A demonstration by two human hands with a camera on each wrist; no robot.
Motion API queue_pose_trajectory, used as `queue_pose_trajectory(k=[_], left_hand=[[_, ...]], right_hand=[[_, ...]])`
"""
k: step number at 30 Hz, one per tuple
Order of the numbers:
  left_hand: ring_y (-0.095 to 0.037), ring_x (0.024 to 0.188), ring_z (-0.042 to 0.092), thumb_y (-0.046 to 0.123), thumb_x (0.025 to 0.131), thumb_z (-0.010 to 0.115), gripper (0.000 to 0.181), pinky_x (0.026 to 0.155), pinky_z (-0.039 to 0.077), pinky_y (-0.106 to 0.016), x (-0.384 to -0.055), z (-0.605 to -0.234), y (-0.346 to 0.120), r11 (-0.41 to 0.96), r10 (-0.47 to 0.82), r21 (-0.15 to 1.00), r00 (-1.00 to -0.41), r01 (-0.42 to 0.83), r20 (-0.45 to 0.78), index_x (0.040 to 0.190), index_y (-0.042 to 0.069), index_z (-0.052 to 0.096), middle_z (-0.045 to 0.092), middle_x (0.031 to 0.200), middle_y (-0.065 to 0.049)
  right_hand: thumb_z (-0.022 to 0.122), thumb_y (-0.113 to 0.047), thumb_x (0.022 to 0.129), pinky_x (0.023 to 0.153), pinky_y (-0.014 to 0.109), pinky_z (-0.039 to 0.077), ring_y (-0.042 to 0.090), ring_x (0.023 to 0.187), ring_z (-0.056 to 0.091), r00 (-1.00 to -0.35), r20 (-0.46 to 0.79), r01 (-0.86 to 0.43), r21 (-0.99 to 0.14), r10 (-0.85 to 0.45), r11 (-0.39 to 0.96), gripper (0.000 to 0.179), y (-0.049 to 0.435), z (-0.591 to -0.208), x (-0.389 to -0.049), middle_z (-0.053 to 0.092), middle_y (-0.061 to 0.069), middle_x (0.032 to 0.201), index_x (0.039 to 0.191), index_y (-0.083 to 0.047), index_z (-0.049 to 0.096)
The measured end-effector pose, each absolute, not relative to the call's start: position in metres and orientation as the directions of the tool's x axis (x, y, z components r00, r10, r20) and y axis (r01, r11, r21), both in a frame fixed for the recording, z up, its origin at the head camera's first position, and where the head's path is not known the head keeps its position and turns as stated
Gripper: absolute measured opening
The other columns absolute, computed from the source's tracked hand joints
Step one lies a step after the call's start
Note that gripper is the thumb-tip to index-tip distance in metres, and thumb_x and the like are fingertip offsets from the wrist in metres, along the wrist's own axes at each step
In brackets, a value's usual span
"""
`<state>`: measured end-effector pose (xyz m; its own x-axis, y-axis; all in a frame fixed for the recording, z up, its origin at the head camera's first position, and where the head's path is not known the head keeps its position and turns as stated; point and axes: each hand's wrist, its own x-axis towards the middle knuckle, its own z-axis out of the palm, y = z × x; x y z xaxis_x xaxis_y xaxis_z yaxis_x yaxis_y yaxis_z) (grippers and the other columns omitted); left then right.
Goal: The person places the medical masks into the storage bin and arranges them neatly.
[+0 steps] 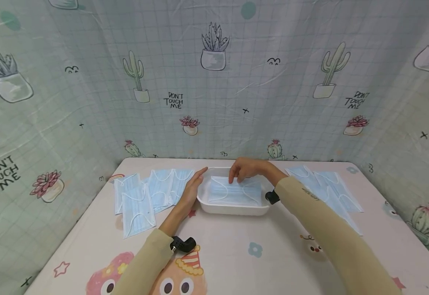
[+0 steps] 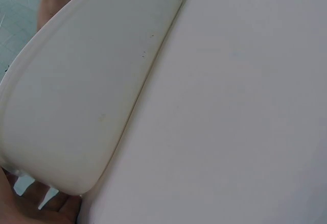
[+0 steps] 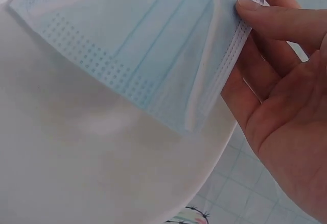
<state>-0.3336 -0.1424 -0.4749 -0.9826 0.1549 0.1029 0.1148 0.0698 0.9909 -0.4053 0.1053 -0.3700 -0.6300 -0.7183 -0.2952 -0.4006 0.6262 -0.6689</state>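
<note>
A white plastic basin (image 1: pixel 234 210) stands toward the back middle of the table. In the head view, a pale blue face mask (image 1: pixel 236 192) with white ear loops lies across its inside. My right hand (image 1: pixel 249 167) reaches over the basin from the right and pinches the mask's edge. The right wrist view has the thumb (image 3: pixel 250 8) on top of the mask and fingers behind it. Against the basin's left end rests my left hand (image 1: pixel 189 192), fingers stretched along the outer wall. The left wrist view catches those fingers (image 2: pixel 59 203) low at the basin's end, partly hidden by it.
Several face masks (image 1: pixel 137 205) lie overlapping on the table left of the basin, with others (image 1: pixel 170 184) just behind my left hand. More masks (image 1: pixel 332 188) lie at the right, partly behind my right sleeve. A patterned curtain (image 1: pixel 214 102) encloses the table's back and sides.
</note>
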Motion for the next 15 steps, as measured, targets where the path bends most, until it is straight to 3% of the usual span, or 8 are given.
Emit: queue_pose_trajectory(k=[5, 7, 11, 15], left_hand=[[-0.028, 0.160, 0.023, 0.032, 0.112, 0.033, 0.047, 0.130, 0.014, -0.054, -0.3344, -0.4763, -0.1420, 0.074, 0.149, 0.990, -0.983, 0.119, 0.107, 0.157, 0.028, 0.044, 0.034, 0.169, -0.001], [-0.028, 0.160, 0.023, 0.032, 0.112, 0.032, 0.047, 0.130, 0.014, -0.054, -0.3348, -0.4766, -0.1417, 0.073, 0.147, 0.990, -0.983, 0.121, 0.109, 0.157, 0.028, 0.044, 0.035, 0.168, -0.002], [-0.028, 0.160, 0.024, 0.032, 0.112, 0.032, 0.047, 0.130, 0.015, -0.053, -0.3351, -0.4769, -0.1415, 0.071, 0.150, 0.991, -0.983, 0.116, 0.104, 0.157, 0.029, 0.043, 0.035, 0.168, -0.001], [-0.028, 0.160, 0.024, 0.033, 0.112, 0.032, 0.047, 0.130, 0.015, -0.054, -0.3351, -0.4770, -0.1426, 0.075, 0.146, 0.991, -0.984, 0.115, 0.103, 0.158, 0.029, 0.043, 0.035, 0.168, -0.002]], right_hand=[[0.063, 0.016, 0.086, 0.069, 0.024, 0.040, 0.013, 0.077, 0.044, -0.635, -0.302, -0.403, -0.656, -0.711, 0.638, 0.026, 0.1039, -0.3725, -0.4072, 0.073, 0.012, 0.103, 0.107, 0.006, 0.077], [0.062, 0.017, 0.087, 0.068, 0.023, 0.040, 0.012, 0.075, 0.043, -0.634, -0.306, -0.403, -0.653, -0.710, 0.641, 0.028, 0.1029, -0.3737, -0.4080, 0.071, 0.010, 0.098, 0.108, 0.007, 0.076], [0.060, 0.018, 0.086, 0.065, 0.023, 0.037, 0.012, 0.071, 0.041, -0.631, -0.331, -0.397, -0.640, -0.702, 0.658, 0.031, 0.1011, -0.3764, -0.4099, 0.054, 0.001, 0.079, 0.110, 0.006, 0.076], [0.056, 0.020, 0.085, 0.064, 0.022, 0.035, 0.011, 0.071, 0.039, -0.617, -0.377, -0.368, -0.638, -0.691, 0.676, 0.038, 0.0991, -0.3787, -0.4105, 0.042, -0.003, 0.076, 0.112, 0.003, 0.076]])
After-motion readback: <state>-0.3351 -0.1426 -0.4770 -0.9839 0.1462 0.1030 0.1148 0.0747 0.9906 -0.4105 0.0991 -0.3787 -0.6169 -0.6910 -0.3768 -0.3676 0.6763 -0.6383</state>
